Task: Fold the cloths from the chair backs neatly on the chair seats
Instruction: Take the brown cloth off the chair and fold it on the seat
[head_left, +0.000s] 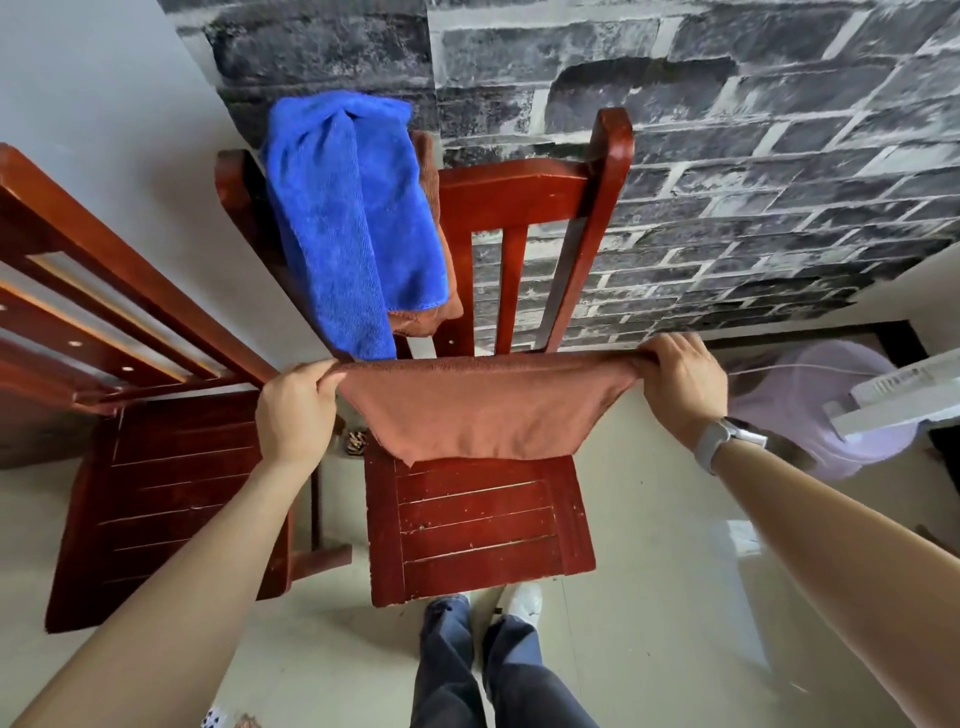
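A brown cloth (478, 410) hangs stretched above the rear of the red wooden chair seat (478, 525). My left hand (296, 410) pinches its left top corner and my right hand (680, 384) grips its right top corner. The cloth's lower edge droops onto the back of the seat. Over the left side of this chair's backrest (524, 192) hangs a blue cloth (353, 223), with another brown cloth (434, 306) showing from underneath it.
A second red wooden chair (171, 493) stands close on the left. A brick-patterned wall (727, 156) is right behind the chairs. At the right stand a pale purple round object (831, 410) and a white box (914, 384). My legs and shoes are below the seat.
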